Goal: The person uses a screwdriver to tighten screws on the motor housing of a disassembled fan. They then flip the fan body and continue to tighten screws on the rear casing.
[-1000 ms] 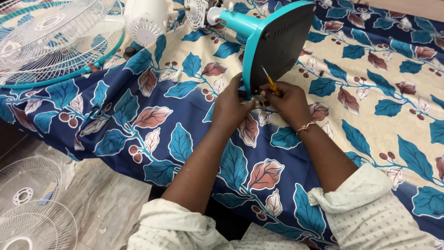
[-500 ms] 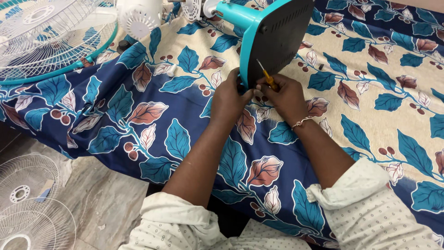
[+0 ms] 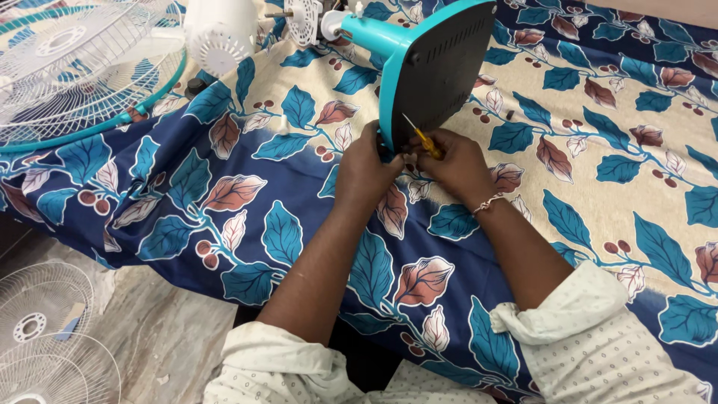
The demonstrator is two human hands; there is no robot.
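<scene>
A teal fan base with a dark underside lies tipped on its side on a leaf-patterned bedsheet. My right hand grips a yellow-handled screwdriver whose tip points up against the dark underside. My left hand presses on the lower edge of the base, right beside the other hand. What the left fingers pinch is hidden. The teal stem of the stand runs up and left from the base.
A white fan guard with a teal rim lies at the top left on the sheet, next to a white motor housing. Two more white guards lie on the stone floor at bottom left.
The view has shifted slightly. Both hands stay at the base's lower edge, with the screwdriver still against the underside.
</scene>
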